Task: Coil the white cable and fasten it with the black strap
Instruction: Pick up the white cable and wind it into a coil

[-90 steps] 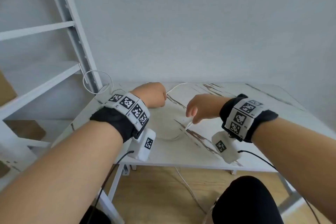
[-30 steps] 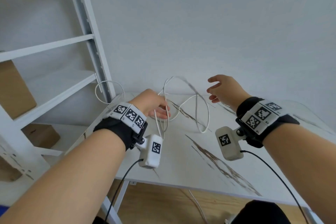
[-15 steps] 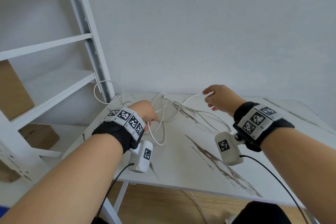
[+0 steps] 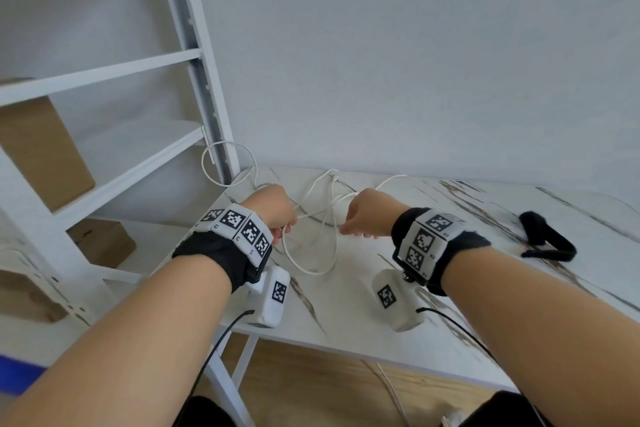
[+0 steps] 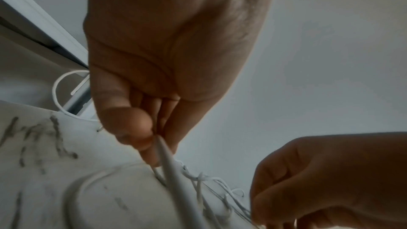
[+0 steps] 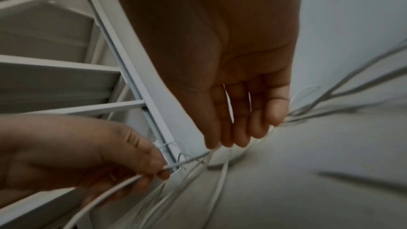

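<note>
The white cable [image 4: 313, 272] hangs in loose loops over the marble-look table [image 4: 346, 315], and more of it lies tangled toward the back. My left hand [image 4: 282, 229] pinches the gathered strands between thumb and fingers [image 5: 154, 138]. My right hand [image 4: 349, 227] is close beside it and holds a strand that runs across to the left hand; in the right wrist view its fingers [image 6: 222, 144] point down onto the cable [image 6: 222, 177], and the thumb is hidden. The black strap [image 4: 533, 224] lies curled on the table at the far right, untouched.
A white metal shelf rack [image 4: 194, 45] stands at the table's left rear corner, and a cable loop [image 4: 228, 163] curls against its post. Cardboard boxes [image 4: 38, 149] sit on the rack. The wall runs just behind the table. Wooden floor shows below the front edge.
My right hand has come down and left from an outstretched position to meet the left hand, drawing a strand with it. The left hand keeps its grip on the loops.
</note>
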The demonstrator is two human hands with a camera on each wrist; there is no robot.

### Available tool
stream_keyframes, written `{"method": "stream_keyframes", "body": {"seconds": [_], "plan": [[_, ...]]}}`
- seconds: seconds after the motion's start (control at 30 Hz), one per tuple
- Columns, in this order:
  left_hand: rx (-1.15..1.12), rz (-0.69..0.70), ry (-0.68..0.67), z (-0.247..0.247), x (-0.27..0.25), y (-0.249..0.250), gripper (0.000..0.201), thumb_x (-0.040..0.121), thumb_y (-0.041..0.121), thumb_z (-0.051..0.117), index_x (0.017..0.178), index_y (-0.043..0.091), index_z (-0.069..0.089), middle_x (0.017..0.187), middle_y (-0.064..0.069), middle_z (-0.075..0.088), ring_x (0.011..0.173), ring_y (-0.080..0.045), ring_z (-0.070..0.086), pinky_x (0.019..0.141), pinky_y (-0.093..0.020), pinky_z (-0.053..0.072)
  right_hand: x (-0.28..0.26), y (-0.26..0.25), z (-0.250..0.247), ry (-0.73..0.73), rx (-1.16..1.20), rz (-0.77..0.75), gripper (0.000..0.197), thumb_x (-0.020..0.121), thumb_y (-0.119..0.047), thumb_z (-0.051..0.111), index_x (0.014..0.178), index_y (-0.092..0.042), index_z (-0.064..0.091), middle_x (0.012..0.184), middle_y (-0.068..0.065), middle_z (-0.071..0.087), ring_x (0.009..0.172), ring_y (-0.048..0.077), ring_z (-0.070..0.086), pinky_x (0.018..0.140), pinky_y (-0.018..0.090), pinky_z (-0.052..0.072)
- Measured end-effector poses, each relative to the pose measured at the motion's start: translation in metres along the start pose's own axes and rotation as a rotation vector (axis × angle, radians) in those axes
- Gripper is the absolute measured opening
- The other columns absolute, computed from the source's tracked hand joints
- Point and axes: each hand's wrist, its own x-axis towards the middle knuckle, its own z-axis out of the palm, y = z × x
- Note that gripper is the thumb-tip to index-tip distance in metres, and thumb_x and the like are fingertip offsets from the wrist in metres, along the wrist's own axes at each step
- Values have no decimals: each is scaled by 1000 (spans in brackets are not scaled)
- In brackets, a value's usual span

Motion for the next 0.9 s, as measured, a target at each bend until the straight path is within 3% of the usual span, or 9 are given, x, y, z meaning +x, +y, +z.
{"method": "stream_keyframes", "body": {"seconds": [0.1, 0.17, 0.27, 0.37, 0.43, 0.5, 0.63, 0.73, 0.9], "plan": [[-121, -26, -34, 0, 2, -3, 20, 96, 8, 51, 80, -3, 58, 75, -19, 58, 47, -24, 51, 48, -29, 51, 8, -7, 12, -68, -89, 44, 32, 83, -33, 70, 61, -11, 60, 59, 0, 61, 53, 16, 57, 65, 27, 53], [-188, -23, -44, -1, 2, -4, 18, 96, 6, 49, 81, -2, 57, 74, -19, 56, 49, -25, 52, 47, -30, 51, 10, -9, 14, -91, -142, 68, 29, 81, -30, 73, 62, -11, 61, 62, 3, 62, 58, 20, 59, 69, 30, 55], [-269, -12, -39, -6, 0, -6, 15, 97, 2, 46, 87, -5, 56, 73, -20, 54, 53, -28, 54, 55, -35, 52, 10, -7, 12, -139, -159, 94, 24, 80, -16, 70, 60, -10, 59, 60, 2, 61, 55, 18, 58, 62, 27, 52], [-295, 23, 19, -12, -5, -3, 13, 97, 1, 47, 99, -6, 58, 74, -21, 57, 51, -27, 54, 60, -34, 54, 5, -4, 5, -170, -147, 87, 22, 82, -13, 68, 63, -9, 59, 60, 2, 60, 53, 16, 56, 57, 24, 51], [-297, 114, 80, -18, -11, -1, 14, 96, 0, 49, 104, -3, 60, 83, -21, 60, 53, -24, 54, 54, -27, 53, 2, -2, -2, -73, -75, 46, 12, 86, -14, 66, 77, -8, 62, 67, 4, 63, 60, 18, 60, 60, 27, 53], [-313, 263, 166, -23, -16, 1, 14, 93, 2, 53, 103, 3, 64, 88, -17, 62, 57, -21, 55, 48, -22, 51, 2, -3, -10, 120, 46, -16, 5, 89, -12, 61, 90, -10, 65, 78, 4, 64, 72, 20, 61, 65, 30, 52], [-378, 481, 284, -36, -26, 8, 11, 91, 9, 61, 98, 8, 69, 92, -12, 63, 73, -20, 58, 63, -23, 47, 5, -11, -31, 439, 119, -118, 24, 90, -9, 55, 109, -16, 68, 109, 3, 63, 97, 20, 60, 81, 25, 44], [-404, 581, 325, -50, -33, 15, 9, 91, 14, 64, 96, 11, 70, 88, -8, 60, 71, -16, 54, 65, -23, 44, 4, -17, -48, 558, 84, -188, 23, 89, -14, 60, 110, -20, 68, 106, 2, 60, 97, 21, 59, 79, 25, 41], [-397, 659, 367, -64, -46, 24, 13, 93, 17, 61, 101, 12, 69, 81, -1, 62, 70, -12, 57, 60, -19, 41, -1, -27, -68, 589, 67, -229, 14, 90, -26, 63, 97, -23, 75, 96, 0, 53, 89, 17, 54, 73, 26, 38]]}}
